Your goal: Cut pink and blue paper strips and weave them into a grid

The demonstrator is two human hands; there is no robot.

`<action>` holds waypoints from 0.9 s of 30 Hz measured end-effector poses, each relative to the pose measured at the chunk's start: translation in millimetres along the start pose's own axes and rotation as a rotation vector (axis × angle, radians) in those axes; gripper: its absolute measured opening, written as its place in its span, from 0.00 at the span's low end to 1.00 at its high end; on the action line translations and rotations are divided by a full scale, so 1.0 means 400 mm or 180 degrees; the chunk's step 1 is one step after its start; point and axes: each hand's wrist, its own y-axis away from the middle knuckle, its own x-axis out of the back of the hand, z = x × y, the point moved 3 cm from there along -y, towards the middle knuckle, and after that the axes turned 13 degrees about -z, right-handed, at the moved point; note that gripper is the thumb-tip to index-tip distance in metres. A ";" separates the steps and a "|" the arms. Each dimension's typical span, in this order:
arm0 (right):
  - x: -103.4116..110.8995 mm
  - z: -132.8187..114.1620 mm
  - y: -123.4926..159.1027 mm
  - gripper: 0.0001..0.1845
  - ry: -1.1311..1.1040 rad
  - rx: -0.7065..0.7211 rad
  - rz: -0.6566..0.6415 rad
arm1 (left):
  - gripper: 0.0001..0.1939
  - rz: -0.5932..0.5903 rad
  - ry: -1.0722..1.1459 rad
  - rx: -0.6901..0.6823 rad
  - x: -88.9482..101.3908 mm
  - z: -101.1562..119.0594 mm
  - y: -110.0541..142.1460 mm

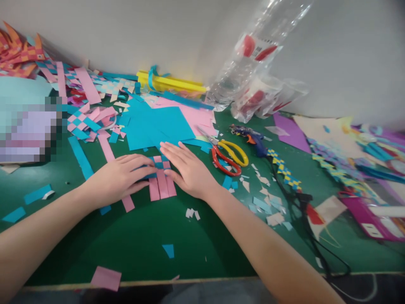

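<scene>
Between my two hands lies a small woven piece of pink and blue paper strips [162,184], its pink ends pointing toward me. My left hand [122,175] rests on its left side, the fingertips over the blue weave and the fingers slightly bent. Flat on the table, my right hand [188,169] touches the right edge of the weave with fingers stretched out. A long pink strip [106,145] and a blue strip [80,156] run beneath or beside my left hand. Blue paper sheets [158,124] lie just beyond the fingertips.
Red-and-yellow scissors [226,156] and a blue glue gun [256,141] with a black cord lie to the right. A bagged stack of clear cups [249,63] leans on the wall. Woven scraps [84,122] are piled left; a magenta case [370,217] sits far right.
</scene>
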 end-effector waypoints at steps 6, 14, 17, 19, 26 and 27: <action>-0.015 -0.003 -0.001 0.27 0.0037 0.0171 -0.0110 | 0.14 -0.0112 0.0042 -0.0066 -0.020 0.006 0.001; -0.028 -0.008 0.000 0.31 -0.0002 0.0317 -0.0294 | 0.13 -0.0215 0.0058 -0.0171 -0.015 0.008 0.001; -0.028 -0.008 -0.001 0.31 -0.0016 0.0302 -0.0304 | 0.13 -0.0253 0.0027 -0.0135 -0.018 0.006 0.001; -0.023 -0.011 -0.002 0.31 0.0021 0.0337 -0.0268 | 0.13 -0.0248 0.0050 -0.0119 -0.020 0.005 0.001; -0.004 -0.004 0.002 0.16 -0.0045 0.0144 0.0236 | 0.13 -0.0253 0.0075 0.0024 -0.021 0.001 0.001; -0.005 -0.001 0.002 0.16 -0.0074 0.0144 0.0239 | 0.13 -0.0252 0.0056 0.0005 -0.022 0.001 0.001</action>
